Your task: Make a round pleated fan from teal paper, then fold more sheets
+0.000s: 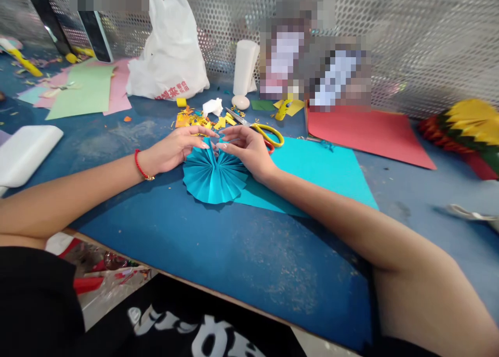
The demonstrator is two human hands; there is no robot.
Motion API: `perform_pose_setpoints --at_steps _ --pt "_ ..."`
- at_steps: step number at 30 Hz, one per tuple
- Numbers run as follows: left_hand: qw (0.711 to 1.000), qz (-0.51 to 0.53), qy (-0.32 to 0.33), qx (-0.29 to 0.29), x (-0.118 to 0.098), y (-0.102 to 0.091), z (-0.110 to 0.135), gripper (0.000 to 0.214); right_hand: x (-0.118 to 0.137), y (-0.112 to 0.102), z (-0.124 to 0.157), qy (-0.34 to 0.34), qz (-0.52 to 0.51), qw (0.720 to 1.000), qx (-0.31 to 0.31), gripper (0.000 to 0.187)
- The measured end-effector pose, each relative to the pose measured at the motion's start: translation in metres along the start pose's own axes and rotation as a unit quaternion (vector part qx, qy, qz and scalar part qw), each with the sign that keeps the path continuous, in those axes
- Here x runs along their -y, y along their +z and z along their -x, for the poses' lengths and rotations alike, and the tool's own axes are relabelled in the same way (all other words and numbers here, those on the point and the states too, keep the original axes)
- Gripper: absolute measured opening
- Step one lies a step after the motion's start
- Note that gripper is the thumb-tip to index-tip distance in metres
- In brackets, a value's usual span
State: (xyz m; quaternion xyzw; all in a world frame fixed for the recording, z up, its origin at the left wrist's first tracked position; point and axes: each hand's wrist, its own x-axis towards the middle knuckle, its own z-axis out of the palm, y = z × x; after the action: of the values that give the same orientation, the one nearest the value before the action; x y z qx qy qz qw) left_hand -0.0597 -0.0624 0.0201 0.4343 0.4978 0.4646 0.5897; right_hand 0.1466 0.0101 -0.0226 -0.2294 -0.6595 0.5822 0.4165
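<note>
A blue pleated paper fan (214, 180) is spread nearly into a full circle on the blue table. My left hand (183, 146) pinches its upper left edge, fingers closed on the paper. From the other side, my right hand (247, 146) grips the upper right edge, thumb and fingertips meeting near the left ones. Where the two edges come together is partly hidden by my fingers. Under and right of the fan lies a flat blue paper sheet (323, 175). Yellow-handled scissors (268, 133) rest just beyond my right hand, with part of a red handle beside them.
Paper scraps (195, 120) lie beyond my hands. Behind them stand a white plastic bag (171, 50) and a white tube (245, 66). Red paper (366, 136) and a yellow folded paper piece (473, 120) are at right. Green paper (83, 89) and a white device (31, 154) are at left.
</note>
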Motion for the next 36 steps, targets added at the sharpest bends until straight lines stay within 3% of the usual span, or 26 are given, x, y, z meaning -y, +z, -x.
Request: perform_pose_setpoints --at_steps 6,12,16,25,31,36 --pt "0.999 -0.039 0.017 -0.003 0.004 0.000 0.000 0.038 0.003 0.002 0.001 -0.009 -0.004 1.000 -0.030 0.052" --pt "0.983 -0.154 0.087 0.056 0.006 0.003 0.004 0.049 0.006 0.002 0.003 -0.008 -0.022 1.000 0.004 0.046" --pt "0.975 -0.192 0.094 0.063 0.004 0.004 0.007 0.055 0.005 0.001 0.003 -0.022 -0.017 0.999 0.020 0.038" --pt "0.981 -0.157 0.083 0.080 0.005 0.002 0.005 0.068 0.008 -0.002 0.004 -0.031 -0.001 0.998 0.048 0.013" --pt "0.988 -0.117 0.082 0.054 0.009 0.000 0.002 0.101 0.011 -0.004 0.005 -0.035 0.005 0.997 0.063 0.010" --pt "0.990 -0.107 0.071 0.064 0.009 0.000 0.001 0.092 0.009 -0.003 0.004 -0.051 0.013 0.996 0.065 0.011"
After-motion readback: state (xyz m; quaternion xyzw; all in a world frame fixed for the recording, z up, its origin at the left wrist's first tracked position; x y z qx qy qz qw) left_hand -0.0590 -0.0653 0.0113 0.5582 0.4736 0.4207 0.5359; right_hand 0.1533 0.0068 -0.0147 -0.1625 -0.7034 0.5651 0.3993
